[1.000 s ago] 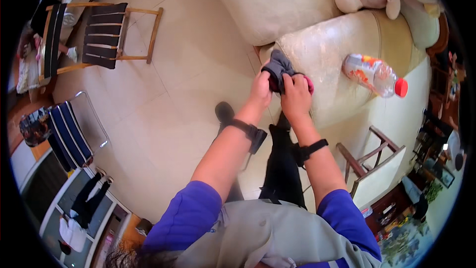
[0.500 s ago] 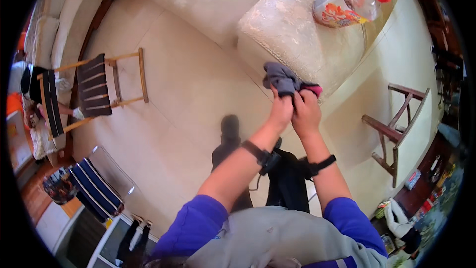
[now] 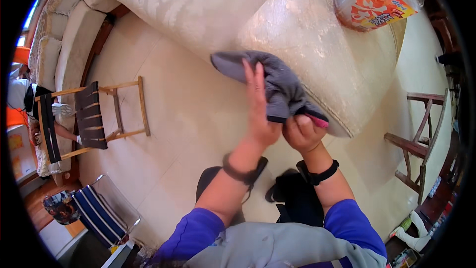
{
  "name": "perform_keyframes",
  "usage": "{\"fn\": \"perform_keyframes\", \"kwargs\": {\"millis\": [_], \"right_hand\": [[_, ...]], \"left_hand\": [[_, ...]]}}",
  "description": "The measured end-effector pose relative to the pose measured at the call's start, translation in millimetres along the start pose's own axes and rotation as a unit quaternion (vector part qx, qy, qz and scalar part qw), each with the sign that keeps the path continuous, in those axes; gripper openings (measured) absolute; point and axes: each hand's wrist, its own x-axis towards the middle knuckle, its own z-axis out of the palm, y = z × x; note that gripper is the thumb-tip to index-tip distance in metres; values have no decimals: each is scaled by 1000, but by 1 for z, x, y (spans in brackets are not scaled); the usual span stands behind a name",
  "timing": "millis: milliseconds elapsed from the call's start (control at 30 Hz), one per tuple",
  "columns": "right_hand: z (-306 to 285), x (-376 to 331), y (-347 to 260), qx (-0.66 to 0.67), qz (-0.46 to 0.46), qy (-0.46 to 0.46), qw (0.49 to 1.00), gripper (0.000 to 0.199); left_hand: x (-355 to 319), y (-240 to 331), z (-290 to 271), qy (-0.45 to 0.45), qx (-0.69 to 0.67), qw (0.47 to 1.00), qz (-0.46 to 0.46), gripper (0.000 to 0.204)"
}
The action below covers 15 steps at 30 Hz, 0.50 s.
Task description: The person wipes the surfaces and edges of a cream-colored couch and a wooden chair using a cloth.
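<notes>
A soft grey cloth item (image 3: pixel 283 80) with dark edging hangs before me, by the corner of the cream sofa (image 3: pixel 317 44). Its exact kind I cannot make out. One end spreads out to the left, and a pink patch shows at its lower right. My left hand (image 3: pixel 259 114) lies along the cloth with its fingers stretched out, the palm side hidden. My right hand (image 3: pixel 303 133) is closed like a fist on the cloth's lower edge, close to the pink patch. Dark bands circle both wrists.
On the sofa at the upper right stands a large clear plastic container (image 3: pixel 377 2) with an orange and white label. A wooden folding chair (image 3: pixel 91 116) is on the left, a wooden stool (image 3: pixel 416 144) on the right. A striped folding chair (image 3: pixel 101 213) stands lower left. Someone's arm (image 3: pixel 64 131) shows at the far left.
The cloth is raised and spread wider to the left. My left fingers have gone from gripping its edge to stretched out along it. The sofa and container appear nearer.
</notes>
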Motion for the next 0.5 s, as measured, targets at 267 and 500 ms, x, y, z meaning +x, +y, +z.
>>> {"fn": "perform_keyframes", "kwargs": {"millis": [267, 500], "right_hand": [[34, 26, -15, -100, -38, -9, 994, 29], [50, 24, -12, 45, -18, -33, 998, 29]], "left_hand": [[9, -81, 41, 120, -123, 983, 64, 38], [-10, -180, 50, 133, 366, 919, 57, 37]]}}
